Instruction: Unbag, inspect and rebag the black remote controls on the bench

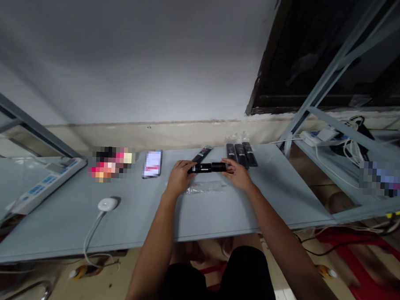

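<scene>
Way over at 9 o'clock there's a white keypad [49,183], then a white puck on a cable [107,204], a pixelated blob [110,164] I can't make out, and a phone [152,164]. Center of the desk, my left hand [182,176] and right hand [237,174] hold a black remote [207,167] level by its ends, fingers curled around it, tips hidden behind it. Under it lies a crumpled clear plastic bag [205,187], can't tell if anything's inside. Around 1 o'clock, three more remotes [241,154] sit side by side.
</scene>
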The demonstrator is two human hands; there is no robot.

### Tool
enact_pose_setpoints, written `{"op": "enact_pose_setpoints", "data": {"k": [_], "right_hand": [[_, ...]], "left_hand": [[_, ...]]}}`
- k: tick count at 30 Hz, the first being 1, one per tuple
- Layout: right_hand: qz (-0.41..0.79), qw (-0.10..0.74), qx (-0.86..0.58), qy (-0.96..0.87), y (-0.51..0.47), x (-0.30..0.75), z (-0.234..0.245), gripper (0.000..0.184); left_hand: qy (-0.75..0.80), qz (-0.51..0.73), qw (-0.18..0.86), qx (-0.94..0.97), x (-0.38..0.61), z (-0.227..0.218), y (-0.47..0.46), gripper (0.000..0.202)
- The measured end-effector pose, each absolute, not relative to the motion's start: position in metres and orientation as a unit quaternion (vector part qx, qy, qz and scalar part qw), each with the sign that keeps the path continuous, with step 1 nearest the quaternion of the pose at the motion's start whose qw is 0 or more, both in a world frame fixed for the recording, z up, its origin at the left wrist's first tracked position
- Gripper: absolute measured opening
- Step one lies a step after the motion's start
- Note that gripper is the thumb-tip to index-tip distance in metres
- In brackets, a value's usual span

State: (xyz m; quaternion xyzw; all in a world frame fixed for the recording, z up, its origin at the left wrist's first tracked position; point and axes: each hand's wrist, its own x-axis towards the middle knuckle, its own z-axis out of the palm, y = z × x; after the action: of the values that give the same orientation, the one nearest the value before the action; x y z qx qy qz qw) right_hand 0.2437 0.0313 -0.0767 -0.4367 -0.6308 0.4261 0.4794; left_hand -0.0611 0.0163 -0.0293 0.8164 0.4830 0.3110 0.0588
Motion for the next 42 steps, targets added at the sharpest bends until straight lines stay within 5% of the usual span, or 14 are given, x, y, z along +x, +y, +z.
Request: {"op": "enact_pose_setpoints", "data": {"k": [22, 28, 42], "right_hand": [[0.393, 0.47, -0.458, -0.644, 0.029, 0.243, -0.075, 0.066], [0.364, 0.47, -0.465, -0.656, 0.023, 0.236, -0.065, 0.046], [0.372, 0.445, -0.485, -0.655, 0.017, 0.23, -0.058, 0.051]], "left_hand": [[0.494, 0.307, 0.057, 0.812, -0.059, -0.027, 0.014, 0.043], [0.5, 0.305, 0.037, 0.81, -0.054, -0.021, 0.011, 0.043], [0.408, 0.302, 0.034, 0.861, -0.021, -0.013, -0.004, 0.042]]}}
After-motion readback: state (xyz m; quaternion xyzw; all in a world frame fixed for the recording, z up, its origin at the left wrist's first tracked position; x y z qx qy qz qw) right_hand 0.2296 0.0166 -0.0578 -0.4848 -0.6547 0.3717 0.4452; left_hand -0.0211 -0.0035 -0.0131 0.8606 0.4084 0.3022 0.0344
